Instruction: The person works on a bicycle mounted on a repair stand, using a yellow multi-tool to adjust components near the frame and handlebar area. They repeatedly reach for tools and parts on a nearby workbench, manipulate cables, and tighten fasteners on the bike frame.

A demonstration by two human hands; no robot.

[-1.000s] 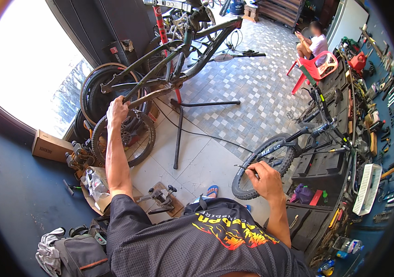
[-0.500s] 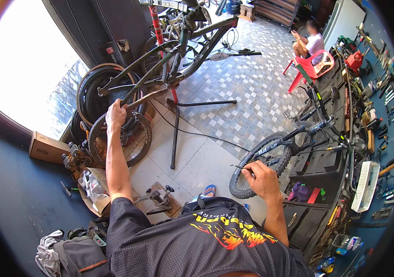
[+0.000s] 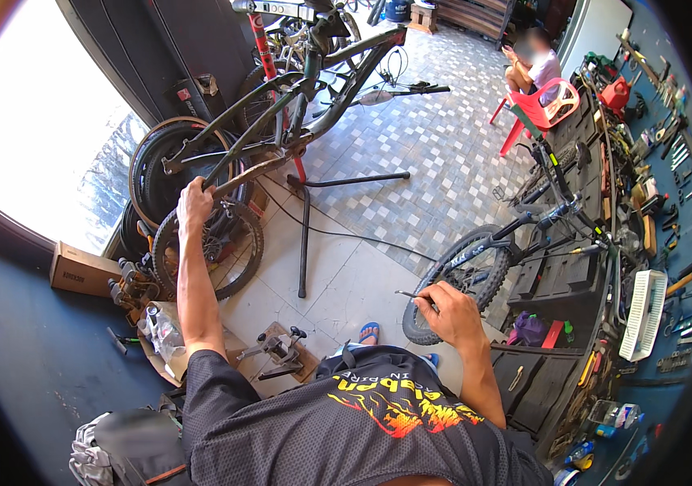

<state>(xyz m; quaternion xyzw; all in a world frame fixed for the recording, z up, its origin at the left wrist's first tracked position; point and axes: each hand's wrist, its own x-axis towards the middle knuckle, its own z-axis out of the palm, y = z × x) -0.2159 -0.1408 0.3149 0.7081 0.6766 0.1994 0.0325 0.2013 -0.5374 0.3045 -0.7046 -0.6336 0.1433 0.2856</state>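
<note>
My left hand (image 3: 194,204) is closed around the rear end of a dark bicycle frame (image 3: 354,87), which is clamped in a repair stand with a red post (image 3: 262,40). No wheels are fitted to this frame. In front of my body, my right hand (image 3: 451,314) pinches a thin, bent metal tool (image 3: 403,293) that looks like a hex key; its tip points left, and the rest is hidden by my fingers. Beyond that hand stands another bicycle's front wheel (image 3: 419,328), apart from the tool.
Loose wheels (image 3: 257,257) lean at the left below the frame. A cardboard box (image 3: 79,270) sits by the wall. Tools hang on the blue wall (image 3: 690,267) at right, above a dark workbench (image 3: 553,368). A person sits on a red chair (image 3: 544,109). A black stand leg (image 3: 305,243) crosses the floor.
The view has shifted slightly, moving most of the scene a little left. My left hand keeps its grip on the frame, and my right hand still holds the thin tool.
</note>
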